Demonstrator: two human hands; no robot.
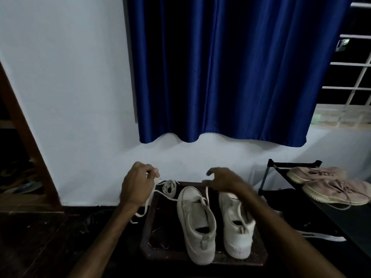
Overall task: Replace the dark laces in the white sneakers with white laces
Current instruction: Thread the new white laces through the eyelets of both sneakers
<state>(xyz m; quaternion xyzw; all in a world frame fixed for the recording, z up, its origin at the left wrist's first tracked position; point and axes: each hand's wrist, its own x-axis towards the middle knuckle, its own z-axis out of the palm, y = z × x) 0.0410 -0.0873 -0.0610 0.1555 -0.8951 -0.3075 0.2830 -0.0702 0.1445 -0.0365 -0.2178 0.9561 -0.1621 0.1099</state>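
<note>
Both white sneakers stand side by side on the small dark table (160,233), toes toward the far wall. The work is on the left sneaker (196,223): a white lace (164,195) comes out at its toe end and runs to both sides. The left hand (138,184) is closed and pinches one part of it, far and to the left, and the loose end hangs over the table edge. The right hand (222,180) is blurred; its curled fingers seem to pinch the other part above the toes. A second lace, coiled (169,187), lies at the far edge of the table.

I judge this is the threading step, near its start. The next move calls for making both ends equal, then crossing them into the next holes. The right sneaker (236,223) also shows pale lacing; I see no dark lace.
</note>
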